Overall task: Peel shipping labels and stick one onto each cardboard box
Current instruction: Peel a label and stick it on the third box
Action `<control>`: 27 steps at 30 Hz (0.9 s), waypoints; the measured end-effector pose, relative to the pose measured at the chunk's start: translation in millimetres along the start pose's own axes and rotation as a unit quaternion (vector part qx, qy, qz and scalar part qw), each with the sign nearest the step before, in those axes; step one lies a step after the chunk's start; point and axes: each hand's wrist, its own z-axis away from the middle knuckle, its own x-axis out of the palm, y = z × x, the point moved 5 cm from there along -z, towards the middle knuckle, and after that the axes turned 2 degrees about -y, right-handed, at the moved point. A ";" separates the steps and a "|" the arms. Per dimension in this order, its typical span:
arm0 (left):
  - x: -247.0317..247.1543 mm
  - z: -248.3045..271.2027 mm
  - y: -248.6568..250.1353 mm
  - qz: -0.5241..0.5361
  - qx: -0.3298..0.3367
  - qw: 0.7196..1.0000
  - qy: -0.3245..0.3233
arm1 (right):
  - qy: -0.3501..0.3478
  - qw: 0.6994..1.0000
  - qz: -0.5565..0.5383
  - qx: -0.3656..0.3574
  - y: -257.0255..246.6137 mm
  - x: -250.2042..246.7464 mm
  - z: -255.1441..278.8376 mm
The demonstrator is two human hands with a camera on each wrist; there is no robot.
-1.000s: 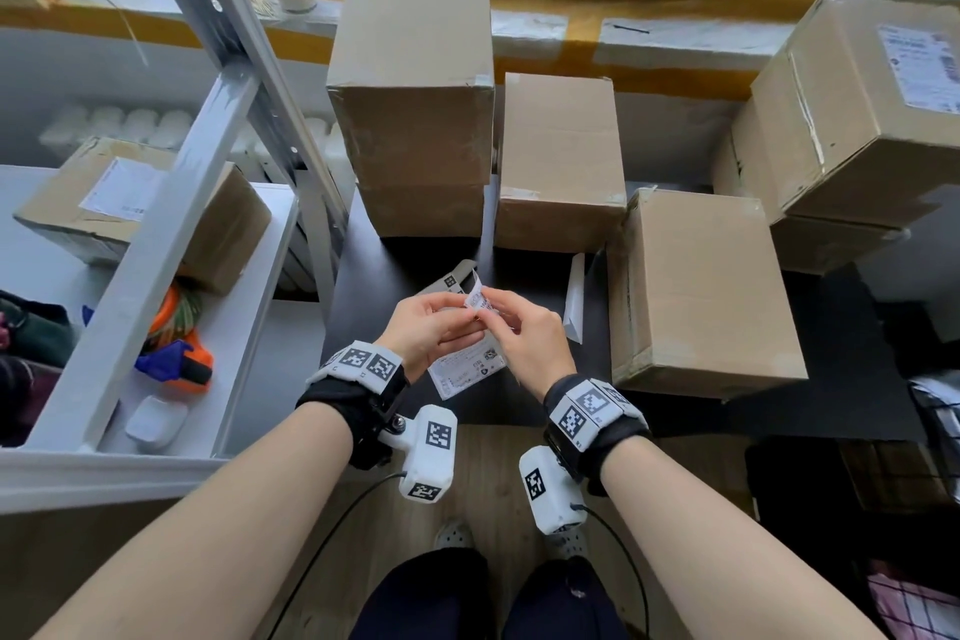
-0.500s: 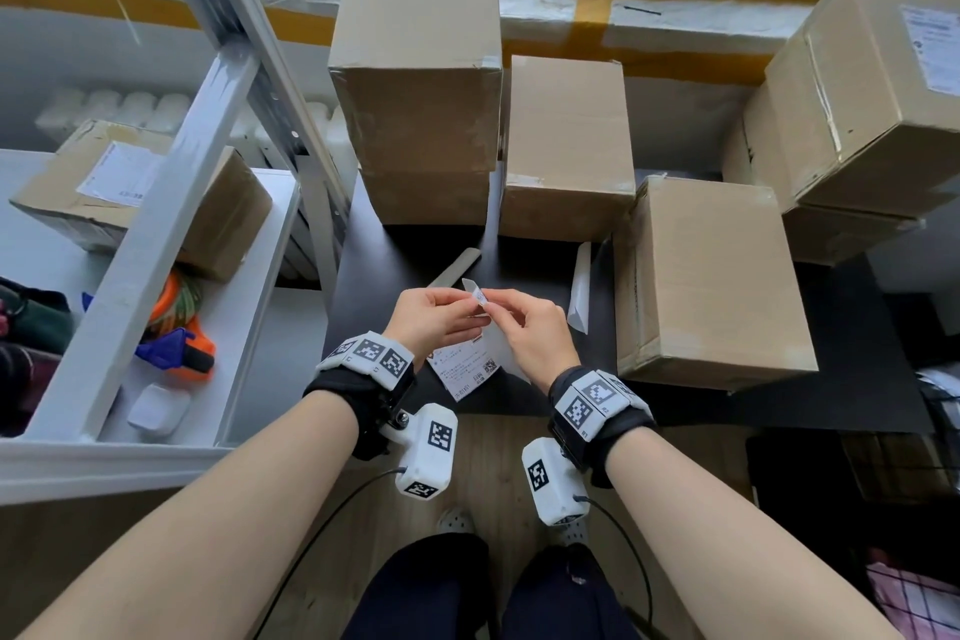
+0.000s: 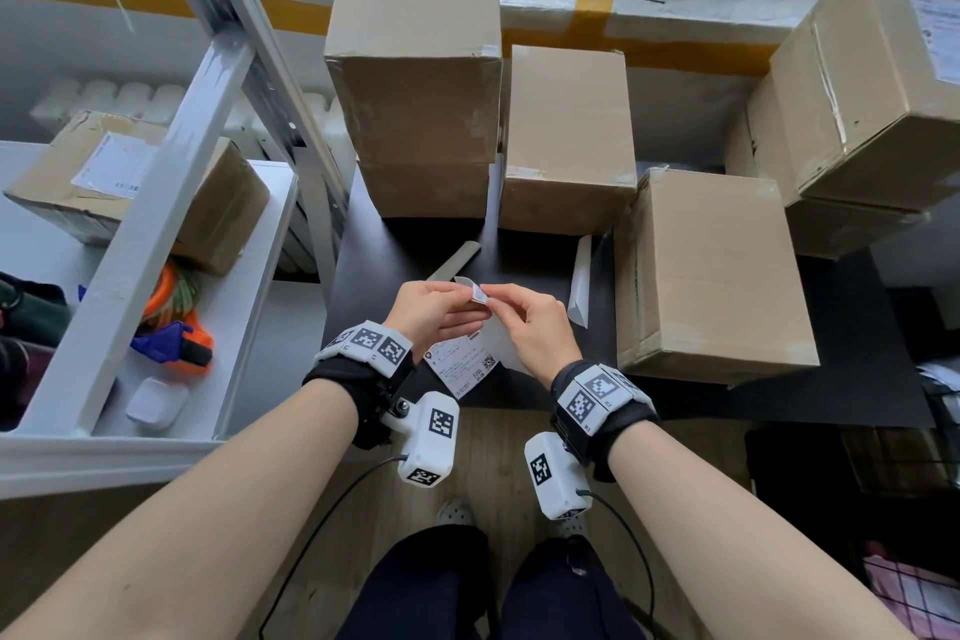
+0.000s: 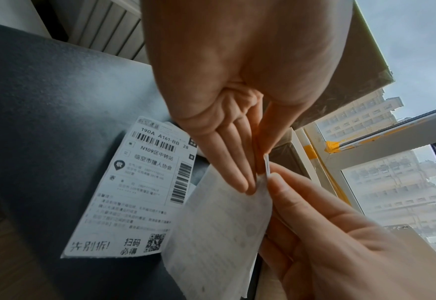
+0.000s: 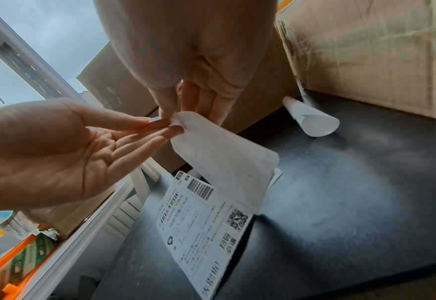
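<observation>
My left hand and right hand hold one shipping label just above the dark table's front edge. In the left wrist view the left hand pinches the printed label's top corner. The right hand pinches the blank backing sheet, which has come away at the top and still joins the label lower down. Plain cardboard boxes stand behind: a tall one, a middle one and a front right one.
A labelled box is stacked at the far right, another on the white shelf at left. A curled backing sheet and a flat strip lie on the table. An orange tape dispenser sits under the metal shelf frame.
The two hands have drawn slightly apart at the label's top corner, and the backing now stands clear of the printed label. My head has tipped down a little.
</observation>
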 end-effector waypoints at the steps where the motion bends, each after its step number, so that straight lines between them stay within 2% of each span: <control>1: 0.1 0.0 -0.2 0.000 -0.001 1.000 -0.002 | 0.000 1.000 -0.001 0.001 0.3 0.1 0.1; 27: 2.2 2.7 -6.2 0.008 -0.003 1.000 -0.009 | -0.009 1.000 -0.021 0.011 0.7 -1.7 4.5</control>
